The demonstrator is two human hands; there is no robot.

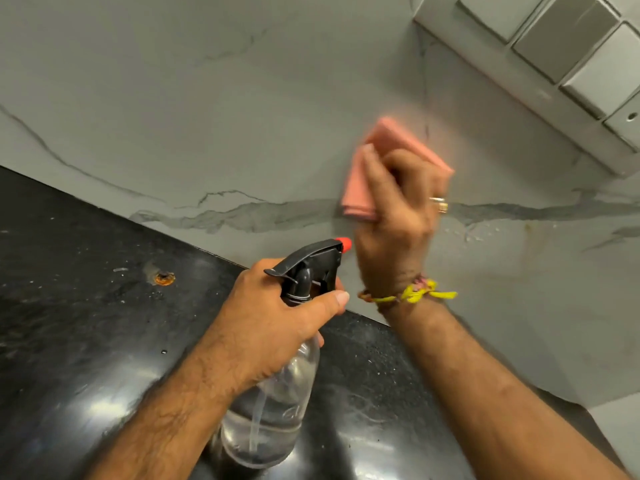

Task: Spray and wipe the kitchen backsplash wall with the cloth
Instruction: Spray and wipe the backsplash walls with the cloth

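Fingers (372, 161) of the right hand (398, 216) curl closed around a folded pink cleaning cloth (388, 140) and press it flat against the pale grey, dark-veined marble backsplash wall (207, 98). The cloth and hand are blurred. They sit just right of the frame's centre, over the long dark vein that crosses the wall. A gold ring (439, 203) shows on one finger, and a yellow and pink thread bracelet (412, 294) circles the right wrist.

At about six o'clock from the cloth, the left hand (277, 313) holds a clear glass spray bottle (270, 410) by its neck, fingers wrapped tightly around it and the thumb lying across the front below the black plastic trigger head (308, 265). The small red nozzle tip (344, 242) points at the wall, just beside the heel of the right hand. The bottle holds clear liquid; whether its base touches the glossy black stone surface (86, 306) cannot be told.

Small water droplets (471, 233) cling to the wall at roughly three o'clock from the right hand. A small orange-rimmed hole (164, 278) marks the surface at nine o'clock from the bottle's head. A white switch panel (571, 64) with grey rocker plates is mounted on the wall at two o'clock from the cloth, well apart.
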